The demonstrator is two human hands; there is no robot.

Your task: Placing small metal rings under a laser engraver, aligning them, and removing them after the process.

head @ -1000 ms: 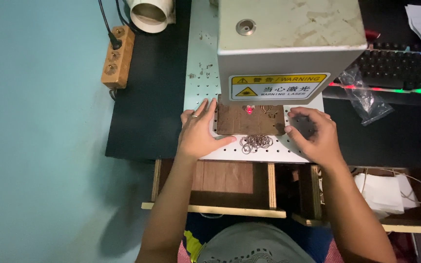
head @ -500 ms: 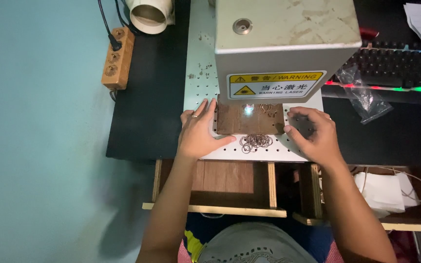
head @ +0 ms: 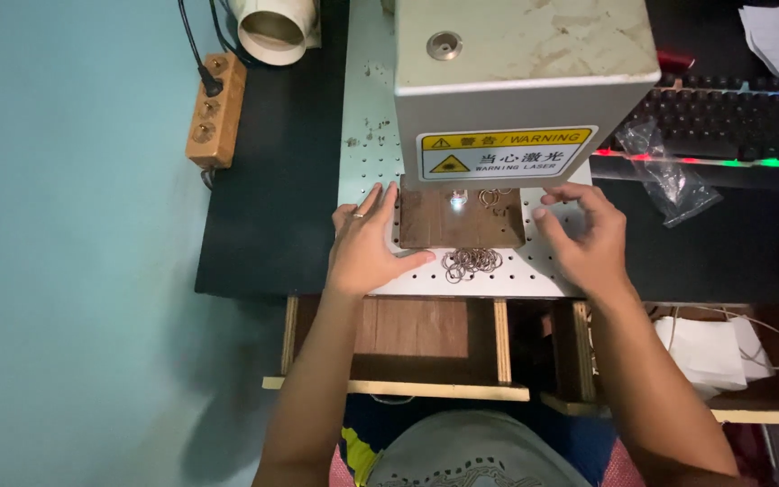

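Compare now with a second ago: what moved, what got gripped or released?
The right hand no longer covers the dark round object seen earlier; its fingers are now spread open by the wooden block's right edge, holding nothing visible. The left hand stays flat against the block's left edge. The pile of metal rings and the machine head are unchanged.

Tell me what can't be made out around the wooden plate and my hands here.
Head view only:
- Rear of the wooden plate: hidden under the grey machine head.
- Item at the light spot: too small and glared out.
- Ring pile: too fine to count.
- Right hand: fingers curl, hiding any contents.
- Left hand: palm hidden.
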